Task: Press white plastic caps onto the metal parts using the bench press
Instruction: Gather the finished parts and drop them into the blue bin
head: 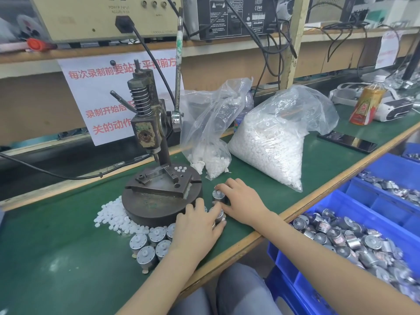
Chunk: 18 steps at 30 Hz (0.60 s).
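Note:
The bench press (156,169) stands on the green mat, its round base ringed at the front left by loose white caps (113,215). Several metal motors (147,245) stand in a cluster in front of the base. My right hand (241,201) grips an upright metal motor (217,195) with a white cap on top, just right of the base. My left hand (200,226) lies over another motor (217,213) beside it, fingers curled round it. The press lever (178,71) points up.
Two clear bags of white caps (270,153) sit behind my hands. Blue bins full of motors (354,242) stand to the right past the table edge. A phone (346,142) and a bottle (367,101) lie far right.

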{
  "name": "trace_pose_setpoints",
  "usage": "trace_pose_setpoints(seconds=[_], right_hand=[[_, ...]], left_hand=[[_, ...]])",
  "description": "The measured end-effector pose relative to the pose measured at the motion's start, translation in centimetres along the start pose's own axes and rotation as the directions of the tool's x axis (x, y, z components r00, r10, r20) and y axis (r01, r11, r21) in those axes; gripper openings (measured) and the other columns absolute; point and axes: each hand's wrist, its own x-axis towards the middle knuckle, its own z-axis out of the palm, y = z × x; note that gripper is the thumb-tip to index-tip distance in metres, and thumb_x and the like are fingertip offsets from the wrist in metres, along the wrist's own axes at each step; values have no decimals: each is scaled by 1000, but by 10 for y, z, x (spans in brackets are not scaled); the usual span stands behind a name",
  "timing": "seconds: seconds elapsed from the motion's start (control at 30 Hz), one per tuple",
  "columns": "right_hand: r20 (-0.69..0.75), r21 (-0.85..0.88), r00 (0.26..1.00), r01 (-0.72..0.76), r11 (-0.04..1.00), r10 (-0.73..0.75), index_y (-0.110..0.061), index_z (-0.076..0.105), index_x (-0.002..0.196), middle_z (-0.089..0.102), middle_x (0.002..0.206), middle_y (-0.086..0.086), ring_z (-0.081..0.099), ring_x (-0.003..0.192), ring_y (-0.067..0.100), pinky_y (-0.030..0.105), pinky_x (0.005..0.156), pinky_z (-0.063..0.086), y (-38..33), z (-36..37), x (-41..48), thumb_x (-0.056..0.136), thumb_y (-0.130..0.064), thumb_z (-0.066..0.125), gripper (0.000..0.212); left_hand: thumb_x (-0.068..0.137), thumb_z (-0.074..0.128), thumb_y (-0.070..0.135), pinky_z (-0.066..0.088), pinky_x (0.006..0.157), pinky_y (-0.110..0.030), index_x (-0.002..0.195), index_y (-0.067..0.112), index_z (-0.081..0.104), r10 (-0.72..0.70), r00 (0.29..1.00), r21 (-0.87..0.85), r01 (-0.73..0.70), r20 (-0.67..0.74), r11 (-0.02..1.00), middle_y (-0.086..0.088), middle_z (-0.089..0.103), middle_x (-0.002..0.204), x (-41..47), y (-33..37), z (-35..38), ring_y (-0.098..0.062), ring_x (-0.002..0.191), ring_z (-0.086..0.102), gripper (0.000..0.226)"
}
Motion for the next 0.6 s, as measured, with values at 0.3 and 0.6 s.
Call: trace_pose_setpoints(seconds=[0.3,0.6], right_hand=[[-84,64,982,-167,984,172,-22,53,109,54,102,-8,46,96,13,25,61,35,0,1,2,89,-53,48,37],[-137,234,952,-237,943,273,-22,54,110,56,105,-9,48,98,13,27,65,38,3,1,0,88,-50,52,36]], left_hand=[[94,28,52,34,65,-33,130,31,32,113,989,-66,-106,100,992,-7,41,109,11,-9,-6,-30,92,54,42],[92,37,53,35,57,-31,123,36,38,72,997,-47,-71,19,996,-4,45,99,8,-3,-8,-27,80,58,36]])
